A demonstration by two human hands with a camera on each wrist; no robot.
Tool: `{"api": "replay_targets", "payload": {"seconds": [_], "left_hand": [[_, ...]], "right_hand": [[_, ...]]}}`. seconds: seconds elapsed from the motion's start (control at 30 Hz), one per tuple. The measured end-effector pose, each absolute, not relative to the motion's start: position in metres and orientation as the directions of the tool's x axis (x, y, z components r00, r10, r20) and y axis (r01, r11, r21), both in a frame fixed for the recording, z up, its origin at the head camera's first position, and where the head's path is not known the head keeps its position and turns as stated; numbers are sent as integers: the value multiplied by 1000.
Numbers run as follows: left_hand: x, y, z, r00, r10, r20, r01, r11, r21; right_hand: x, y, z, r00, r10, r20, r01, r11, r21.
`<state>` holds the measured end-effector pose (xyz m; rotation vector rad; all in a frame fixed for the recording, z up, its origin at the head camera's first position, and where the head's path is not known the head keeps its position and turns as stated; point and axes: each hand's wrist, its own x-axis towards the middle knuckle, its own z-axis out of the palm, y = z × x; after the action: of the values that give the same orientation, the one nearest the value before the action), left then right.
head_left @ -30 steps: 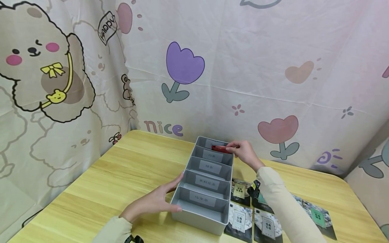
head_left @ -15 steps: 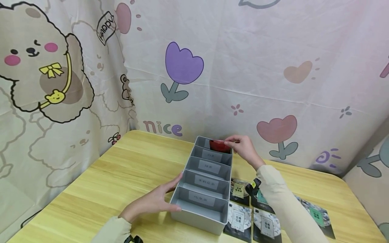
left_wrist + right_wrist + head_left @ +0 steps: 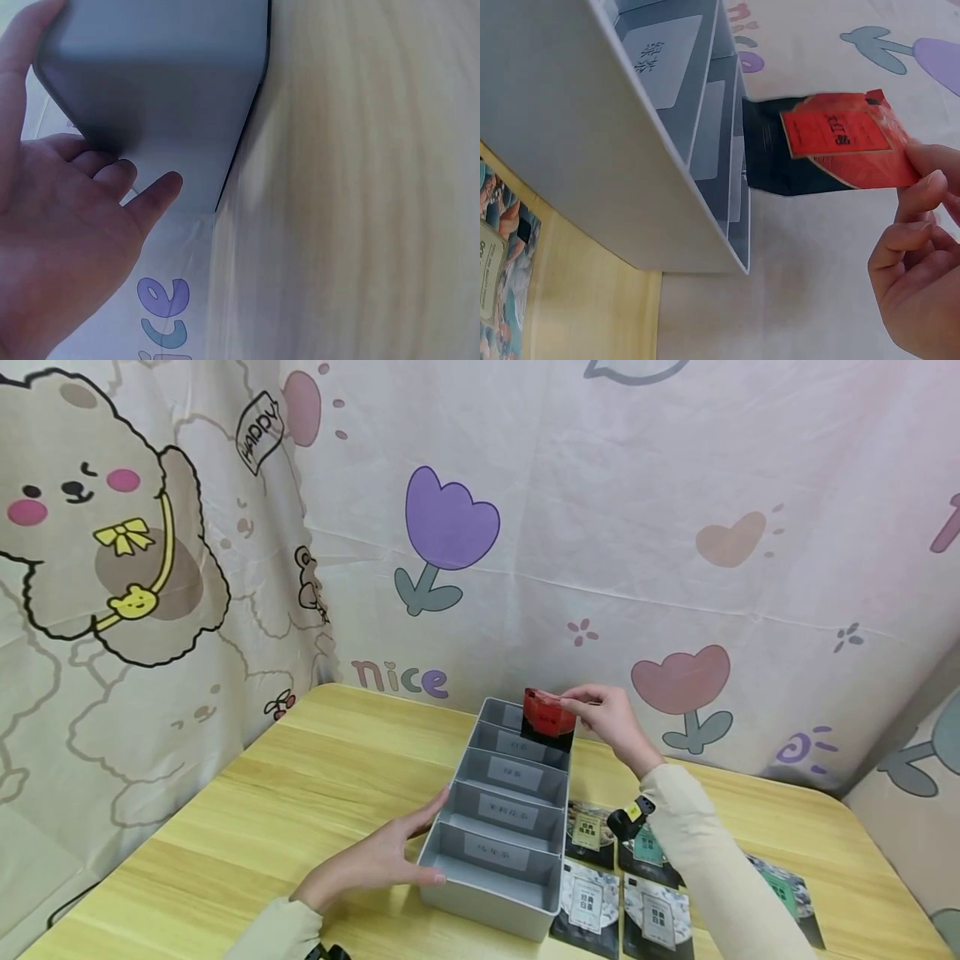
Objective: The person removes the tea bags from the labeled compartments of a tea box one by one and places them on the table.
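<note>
My right hand (image 3: 613,720) pinches a red and black tea packet (image 3: 546,720) by its upper corner. The packet stands upright over the far end of a long grey divided box (image 3: 483,912). From the right wrist, thumb and finger meet on the red end of the packet, and its dark end overlaps the box's far compartments. My left hand (image 3: 378,862) rests along the box's near left side, thumb at the front corner and fingers reaching along the wall. In the left wrist view that hand's fingers (image 3: 159,196) lie loosely bent against the grey side.
White labels (image 3: 497,850) with writing mark the box's several compartments. To its right, several more tea packets (image 3: 585,900) lie flat on the wooden table (image 3: 330,760), partly under my right sleeve (image 3: 720,860). A printed cloth (image 3: 540,635) hangs behind the table.
My right hand has raised the tea packet from low in the far compartment to above the box's rim, so more of its front shows. My left hand has stayed on the box.
</note>
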<state>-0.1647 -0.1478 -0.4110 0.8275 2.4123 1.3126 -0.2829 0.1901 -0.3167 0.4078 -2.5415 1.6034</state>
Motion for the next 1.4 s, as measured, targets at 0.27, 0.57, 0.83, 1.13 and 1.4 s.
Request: {"api": "replay_targets", "payload": {"seconds": [0.27, 0.57, 0.83, 1.13, 1.4], "left_hand": [[-164, -148, -411, -799, 600, 40, 354, 416, 838], [-164, -148, -413, -800, 599, 41, 357, 419, 835], [-165, -148, -413, -799, 599, 44, 360, 418, 834], [-165, -148, -412, -799, 599, 44, 365, 426, 828], [-165, -148, -412, -795, 605, 46, 362, 412, 837]], "right_hand": [[-279, 197, -315, -967, -174, 187, -232, 292, -928], [-267, 209, -312, -959, -237, 154, -215, 260, -941], [-245, 218, -312, -933, -316, 171, -264, 281, -923], [-224, 219, -314, -931, -301, 206, -306, 340, -889], [-209, 223, -316, -938, -253, 237, -320, 367, -874]]}}
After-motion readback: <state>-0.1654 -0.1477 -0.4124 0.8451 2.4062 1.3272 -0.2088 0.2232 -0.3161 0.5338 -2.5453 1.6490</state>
